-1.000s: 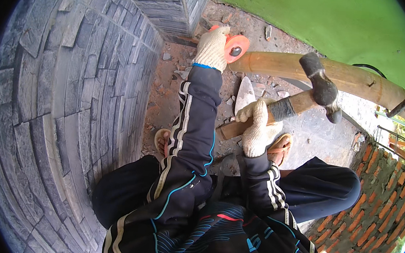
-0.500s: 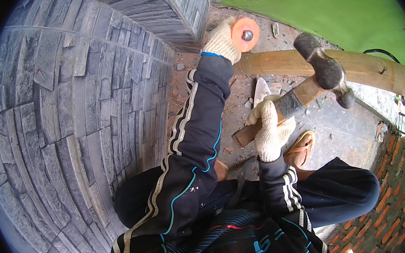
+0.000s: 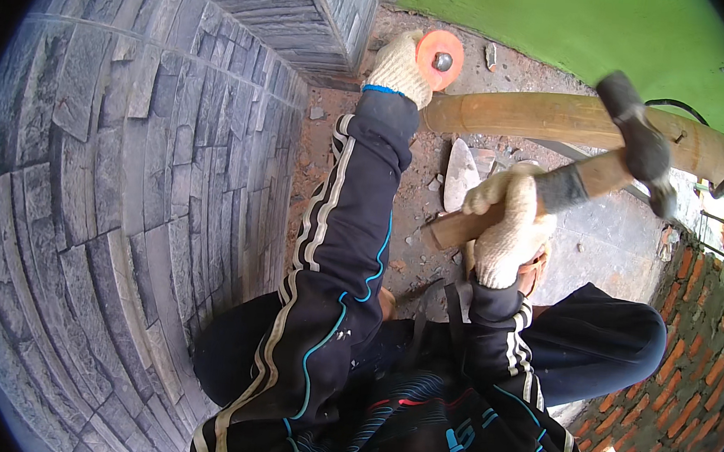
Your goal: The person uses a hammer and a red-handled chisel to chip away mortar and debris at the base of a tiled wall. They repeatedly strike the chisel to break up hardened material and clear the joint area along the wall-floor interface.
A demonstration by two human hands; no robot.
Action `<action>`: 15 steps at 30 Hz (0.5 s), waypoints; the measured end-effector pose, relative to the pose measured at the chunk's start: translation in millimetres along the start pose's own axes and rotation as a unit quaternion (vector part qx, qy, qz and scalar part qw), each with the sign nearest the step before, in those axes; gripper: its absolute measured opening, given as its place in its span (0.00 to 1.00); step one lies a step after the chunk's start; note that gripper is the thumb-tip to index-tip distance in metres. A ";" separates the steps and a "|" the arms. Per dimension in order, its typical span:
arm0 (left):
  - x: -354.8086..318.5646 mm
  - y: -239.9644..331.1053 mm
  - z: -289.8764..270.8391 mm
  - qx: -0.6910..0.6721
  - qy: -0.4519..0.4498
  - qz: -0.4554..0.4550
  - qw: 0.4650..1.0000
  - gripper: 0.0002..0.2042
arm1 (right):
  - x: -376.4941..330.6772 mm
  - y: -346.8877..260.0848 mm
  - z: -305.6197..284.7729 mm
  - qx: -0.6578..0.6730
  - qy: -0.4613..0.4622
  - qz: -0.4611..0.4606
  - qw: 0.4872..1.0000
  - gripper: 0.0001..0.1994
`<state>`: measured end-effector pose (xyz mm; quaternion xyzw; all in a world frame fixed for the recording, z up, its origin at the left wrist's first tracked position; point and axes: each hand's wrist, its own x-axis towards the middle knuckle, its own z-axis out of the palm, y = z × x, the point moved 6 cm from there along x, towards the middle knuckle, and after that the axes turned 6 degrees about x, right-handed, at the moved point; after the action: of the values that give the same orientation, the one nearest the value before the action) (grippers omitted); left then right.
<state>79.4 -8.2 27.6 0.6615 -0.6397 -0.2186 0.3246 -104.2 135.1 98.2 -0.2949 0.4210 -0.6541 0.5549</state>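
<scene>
My left hand [image 3: 397, 68], in a knitted cream glove, is closed around a chisel [image 3: 441, 61] near the wall corner. From above, its round orange hand guard and dark metal striking head show; the blade is hidden below. A hammer [image 3: 640, 144] with a dark steel head and a wooden handle is gripped in my gloved right hand [image 3: 512, 227]. Dark tape wraps part of the handle. The hammer head is raised to the right, well apart from the chisel, and overlaps a bamboo pole [image 3: 555, 116] in the view.
Grey stone cladding [image 3: 112, 193] rises at the left, and a green wall [image 3: 538, 25] stands at the far side. Rubble lies over the floor around a pale pointed flat piece [image 3: 461, 176]. Dark cable [image 3: 683, 107] loops behind the pole. A brick wall [image 3: 690, 345] is at right.
The hammer has swung to the right, away from the chisel, with my right hand shifting slightly right. My left hand and the chisel stay almost in place.
</scene>
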 end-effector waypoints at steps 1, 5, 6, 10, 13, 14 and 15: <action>2.8 0.5 -0.3 -0.025 0.009 0.010 1.000 0.20 | 5.9 -6.0 -4.4 0.047 0.011 -0.045 0.998 0.11; 10.2 -0.2 18.7 0.042 -0.026 -0.030 0.998 0.17 | -2.8 47.0 -5.9 -0.032 0.014 0.004 0.999 0.09; 15.2 5.7 20.3 0.007 -0.034 0.035 0.999 0.16 | -3.0 60.5 -8.3 -0.108 -0.003 0.058 0.992 0.07; 7.5 -44.8 33.5 -0.038 0.003 0.083 0.996 0.17 | -20.6 74.2 -7.4 -0.131 -0.048 0.200 0.970 0.06; 7.6 -37.8 38.5 0.040 0.022 0.020 0.999 0.22 | -12.2 61.4 -30.2 -0.189 -0.027 0.129 0.973 0.06; 2.6 -31.4 32.5 0.040 0.033 -0.001 0.999 0.24 | -12.2 48.1 -30.1 -0.183 -0.010 0.114 0.976 0.06; 1.1 -25.3 26.0 0.035 0.036 -0.019 0.999 0.26 | -9.2 35.7 -25.7 -0.139 -0.004 0.107 0.984 0.06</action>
<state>79.0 -14.0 -8.2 0.6917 -0.6225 -0.1785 0.3197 -107.2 148.7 55.5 -0.3252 0.5351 -0.5250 0.5764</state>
